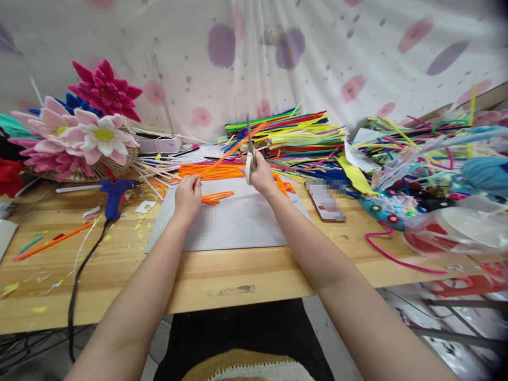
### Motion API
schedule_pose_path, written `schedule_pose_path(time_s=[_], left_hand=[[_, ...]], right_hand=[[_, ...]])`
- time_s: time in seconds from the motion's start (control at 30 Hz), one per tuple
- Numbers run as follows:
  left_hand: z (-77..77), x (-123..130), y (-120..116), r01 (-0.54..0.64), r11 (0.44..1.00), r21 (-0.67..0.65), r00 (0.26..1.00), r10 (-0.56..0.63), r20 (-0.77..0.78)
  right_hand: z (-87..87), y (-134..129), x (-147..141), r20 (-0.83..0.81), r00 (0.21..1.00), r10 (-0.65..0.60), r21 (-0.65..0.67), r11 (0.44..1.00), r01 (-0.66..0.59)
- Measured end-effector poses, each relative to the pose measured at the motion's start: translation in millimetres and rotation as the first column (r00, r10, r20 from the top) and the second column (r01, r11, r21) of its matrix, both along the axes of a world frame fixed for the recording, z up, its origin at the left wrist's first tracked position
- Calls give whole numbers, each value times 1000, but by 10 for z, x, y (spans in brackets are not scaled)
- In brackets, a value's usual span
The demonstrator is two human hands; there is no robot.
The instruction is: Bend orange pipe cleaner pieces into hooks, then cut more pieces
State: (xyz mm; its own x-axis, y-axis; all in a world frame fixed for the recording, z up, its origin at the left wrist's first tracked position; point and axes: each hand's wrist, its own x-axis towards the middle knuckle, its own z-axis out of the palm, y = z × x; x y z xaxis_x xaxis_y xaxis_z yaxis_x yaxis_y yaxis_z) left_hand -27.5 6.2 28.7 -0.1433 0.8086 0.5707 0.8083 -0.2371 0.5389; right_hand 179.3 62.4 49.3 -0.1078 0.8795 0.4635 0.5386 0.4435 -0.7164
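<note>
My left hand is closed in a pinch on an orange pipe cleaner, which slants up and away to the right. In my right hand is a pair of scissors with light handles, the blades pointing upward. The strip's far part passes close to the blades; whether they touch I cannot tell. Below and between my hands lies a grey cutting mat. Short orange pieces rest on it beside my left fingers, and a row of orange pipe cleaners lies along its back edge.
Bundles of colourful pipe cleaners are piled at the back. A blue glue gun with a black cord and a basket of fuzzy flowers stand left. A phone lies right of the mat, near a tangle of craft pieces.
</note>
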Motion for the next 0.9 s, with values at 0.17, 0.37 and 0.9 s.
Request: schedule_pose_path(time_s=[0.17, 0.37, 0.9], left_hand=[[-34, -36, -75, -113, 993, -28, 983, 108, -151], [-17, -128, -162, -255, 964, -76, 963, 246, -113], [-70, -107, -25, 287, 952, -105, 611, -98, 785]], right_hand=[[44, 34, -114, 343, 939, 23, 139, 987, -76], [148, -20, -256, 406, 912, -54, 177, 984, -21], [384, 103, -275, -198, 972, 126, -226, 959, -171]])
